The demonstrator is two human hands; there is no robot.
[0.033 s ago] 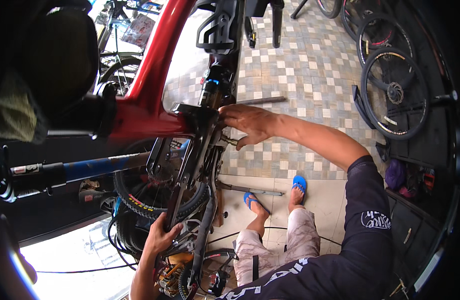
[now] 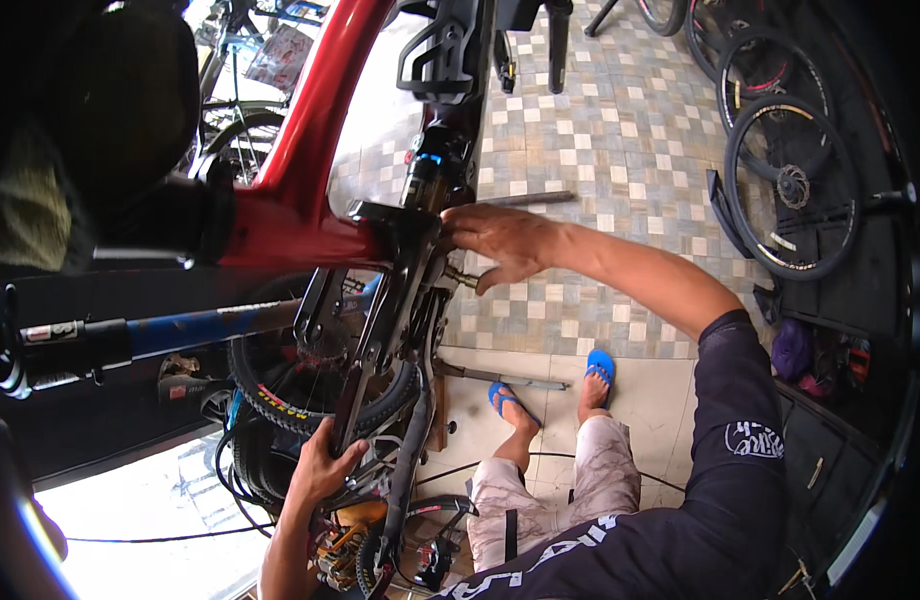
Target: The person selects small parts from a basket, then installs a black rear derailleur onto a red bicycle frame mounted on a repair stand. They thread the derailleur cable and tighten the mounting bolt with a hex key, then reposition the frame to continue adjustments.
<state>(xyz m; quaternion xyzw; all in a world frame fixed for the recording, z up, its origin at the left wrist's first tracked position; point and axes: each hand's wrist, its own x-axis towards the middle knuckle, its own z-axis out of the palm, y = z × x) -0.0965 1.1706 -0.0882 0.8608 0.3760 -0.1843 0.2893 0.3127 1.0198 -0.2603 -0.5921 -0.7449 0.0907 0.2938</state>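
A red and black bike frame (image 2: 330,238) hangs in front of me, its rear arm (image 2: 355,385) reaching down toward me. My left hand (image 2: 325,468) is wrapped round the lower part of that rear arm, thumb on its right side. My right hand (image 2: 508,245) grips the frame's right side, just below the rear shock (image 2: 426,175). Its fingertips are hidden at the frame. The right thumb touches the outer end of a brass-coloured rod-shaped part (image 2: 464,278) that sticks out there. Above the shock sits a black bottle cage (image 2: 442,62).
A blue and black stand tube (image 2: 200,328) crosses at left. Behind the rear arm is a knobbly-tyred wheel (image 2: 280,412). Several wheels (image 2: 792,187) lean along the right wall. A bar (image 2: 525,199) and a stand leg (image 2: 505,378) lie low near my feet. A cable (image 2: 550,456) crosses the floor.
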